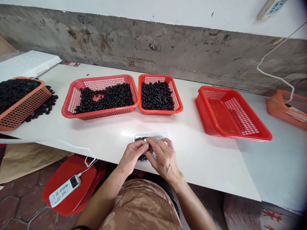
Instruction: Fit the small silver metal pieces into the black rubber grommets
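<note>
Both my hands meet at the table's near edge, over a small clear tray (134, 138). My left hand (134, 153) pinches a small black part (150, 146) between thumb and fingertips. Against the same part press the fingertips of my right hand (164, 155), which hide most of it. In the tray, small black pieces (142, 157) lie on the left side, and small shiny silvery pieces (158, 137) show on the right. The hands cover the tray's middle.
Behind stand a wide red basket (100, 112) and a smaller red basket (160, 112), both holding black ring-like parts. Stacked red baskets (213, 124) are to the right. An orange basket (26, 107) heaped with black parts is at left. A power bank (64, 191) lies on a red stool (86, 172).
</note>
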Motion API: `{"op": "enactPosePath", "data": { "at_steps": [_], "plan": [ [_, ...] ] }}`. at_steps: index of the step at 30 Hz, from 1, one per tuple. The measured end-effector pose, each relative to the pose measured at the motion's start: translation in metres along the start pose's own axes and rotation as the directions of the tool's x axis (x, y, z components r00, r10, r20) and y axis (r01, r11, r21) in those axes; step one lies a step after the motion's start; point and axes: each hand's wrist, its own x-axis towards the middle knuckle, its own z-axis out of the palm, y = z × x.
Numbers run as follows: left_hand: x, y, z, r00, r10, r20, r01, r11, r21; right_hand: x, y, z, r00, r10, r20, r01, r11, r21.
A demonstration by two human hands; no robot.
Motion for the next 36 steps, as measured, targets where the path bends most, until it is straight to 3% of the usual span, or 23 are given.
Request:
{"op": "enactPosePath", "data": {
  "at_steps": [5, 13, 22, 26, 32, 36],
  "plan": [
    [-0.002, -0.001, -0.003, 0.999, -0.026, 0.04, 0.023, 0.996, 0.085, -0.002, 0.003, -0.005, 1.0, -0.017, 0.0, 0.017, 1.0, -0.005],
    [-0.005, -0.001, 0.006, 0.999, 0.016, -0.043, -0.012, 0.996, 0.091, -0.01, 0.003, 0.0, 0.998, -0.059, -0.024, 0.059, 0.998, 0.0],
    [-0.006, -0.006, 0.007, 1.0, 0.013, 0.018, -0.014, 0.998, 0.058, -0.014, 0.021, 0.009, 0.992, -0.116, -0.05, 0.12, 0.989, 0.092],
    [-0.005, -0.003, 0.011, 0.999, -0.006, 0.035, 0.005, 1.0, 0.029, -0.014, 0.024, 0.01, 0.995, -0.083, -0.061, 0.09, 0.989, 0.118],
    [-0.002, -0.002, 0.012, 0.999, 0.018, -0.03, -0.016, 0.998, 0.062, -0.009, 0.016, 0.004, 0.997, -0.073, -0.033, 0.076, 0.992, 0.105],
    [0.001, -0.003, 0.009, 0.995, 0.007, -0.103, 0.002, 0.996, 0.088, -0.006, 0.016, -0.007, 0.998, -0.035, 0.057, 0.021, 0.976, 0.216]
  ]
}}
